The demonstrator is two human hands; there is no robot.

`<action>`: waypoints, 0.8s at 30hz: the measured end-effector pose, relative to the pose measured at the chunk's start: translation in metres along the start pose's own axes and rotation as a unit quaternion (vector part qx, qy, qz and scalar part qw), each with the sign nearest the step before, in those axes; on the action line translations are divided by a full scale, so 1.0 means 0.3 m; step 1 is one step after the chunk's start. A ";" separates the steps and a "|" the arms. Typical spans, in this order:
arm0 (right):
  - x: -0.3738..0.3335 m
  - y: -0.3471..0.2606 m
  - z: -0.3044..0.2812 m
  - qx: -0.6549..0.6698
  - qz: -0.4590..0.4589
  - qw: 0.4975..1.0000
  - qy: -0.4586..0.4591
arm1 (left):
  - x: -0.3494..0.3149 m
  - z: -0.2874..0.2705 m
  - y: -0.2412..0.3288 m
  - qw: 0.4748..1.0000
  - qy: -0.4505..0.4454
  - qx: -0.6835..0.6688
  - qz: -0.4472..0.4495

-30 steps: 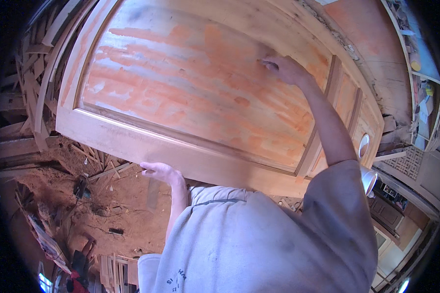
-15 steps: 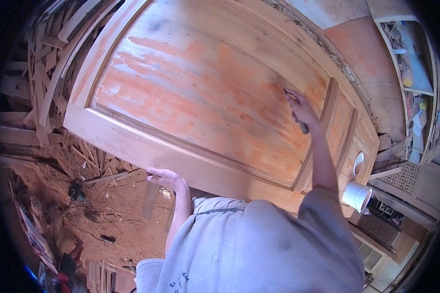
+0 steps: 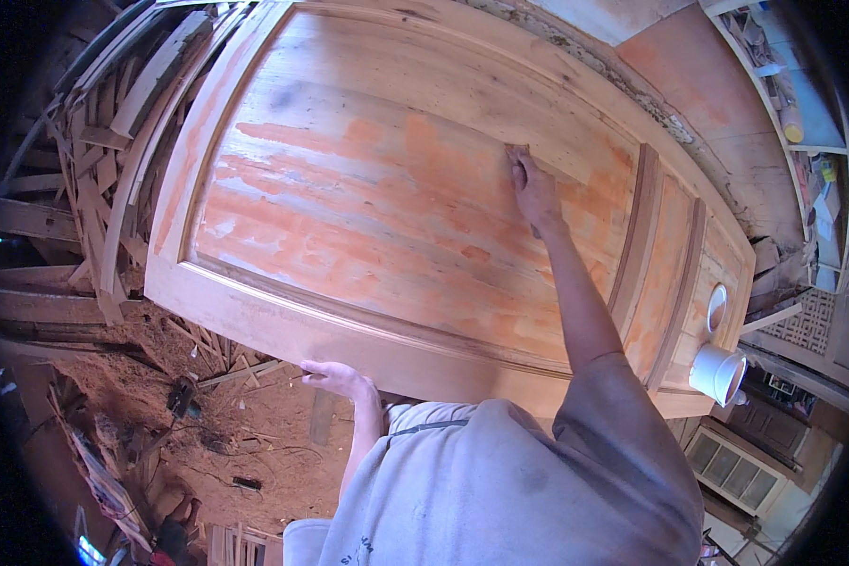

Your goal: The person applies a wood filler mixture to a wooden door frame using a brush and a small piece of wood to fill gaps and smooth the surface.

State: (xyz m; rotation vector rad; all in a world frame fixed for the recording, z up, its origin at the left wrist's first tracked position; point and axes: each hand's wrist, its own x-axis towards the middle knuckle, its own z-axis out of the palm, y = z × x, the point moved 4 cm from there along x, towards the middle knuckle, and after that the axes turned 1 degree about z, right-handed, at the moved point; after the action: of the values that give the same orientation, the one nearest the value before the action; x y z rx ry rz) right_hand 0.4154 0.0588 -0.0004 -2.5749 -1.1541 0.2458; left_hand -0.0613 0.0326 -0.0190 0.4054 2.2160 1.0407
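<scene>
A large panelled wooden door (image 3: 349, 332) lies before me, its main panel streaked with orange-pink filler (image 3: 340, 236). My right hand (image 3: 536, 193) is closed round a putty knife (image 3: 517, 151). The blade end meets the panel near the upper edge of the orange patches, and a bit of the handle shows below my palm. My left hand (image 3: 341, 379) is beside the door's near edge, fingers stretched out to the left and nothing visible in them. Whether it touches the edge is hard to tell.
A white tub (image 3: 712, 370) and a round white lid (image 3: 717, 307) are at the door's right end. Wood offcuts (image 3: 113, 179) are heaped at the left. Sawdust (image 3: 226, 453) covers the floor. Cluttered shelves (image 3: 811, 146) stand at the far right.
My right hand has moved left and slightly up across the panel with the putty knife. The view has shifted, so the door and left hand appear lower and further right.
</scene>
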 end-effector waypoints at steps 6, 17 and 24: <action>-0.087 -0.025 0.006 -0.064 0.035 0.997 -0.038 | 0.031 -0.010 -0.049 1.000 -0.003 -0.015 -0.005; 0.160 -0.039 -0.190 0.005 -0.050 0.985 -0.166 | 0.031 0.001 -0.048 1.000 -0.018 -0.023 -0.009; 0.191 -0.129 -0.177 -0.096 0.025 0.922 -0.373 | 0.030 -0.017 -0.029 1.000 -0.012 -0.011 -0.008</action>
State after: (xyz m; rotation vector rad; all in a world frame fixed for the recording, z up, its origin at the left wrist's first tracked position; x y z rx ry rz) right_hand 0.4410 0.1152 0.0611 -2.7531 -1.3900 1.2709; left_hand -0.0716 0.0288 -0.0271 0.3885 2.1812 1.0468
